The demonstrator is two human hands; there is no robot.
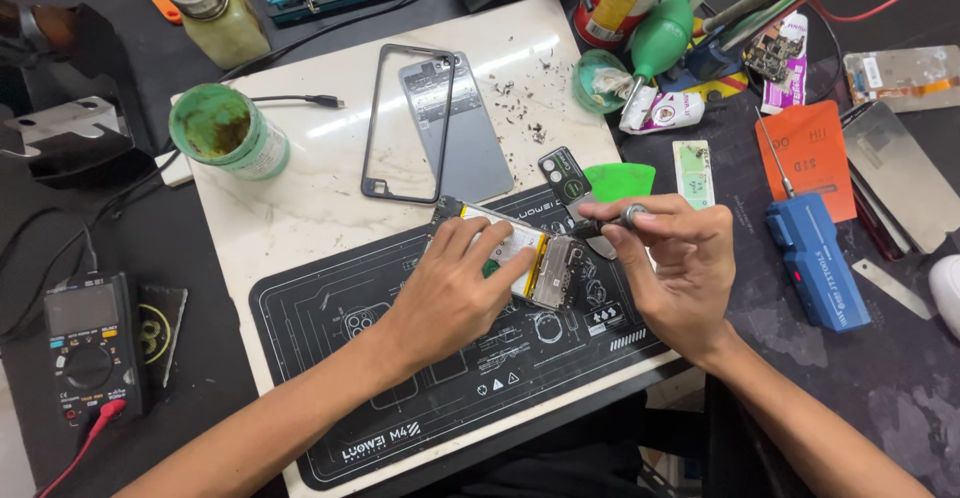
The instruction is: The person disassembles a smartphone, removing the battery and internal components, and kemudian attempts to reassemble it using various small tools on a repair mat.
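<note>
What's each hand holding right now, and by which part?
The left hand presses down on the opened phone, fingers flat on its battery. The right hand pinches a small screwdriver near its top end, tip hidden at the phone's upper part.

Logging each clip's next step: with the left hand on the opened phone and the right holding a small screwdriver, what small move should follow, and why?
Probably lower the screwdriver tip onto the exposed board end of the opened phone. The left hand already pins the phone flat on the black mat, and the right hand pinches the driver just above that end, tip angled toward it.
</note>
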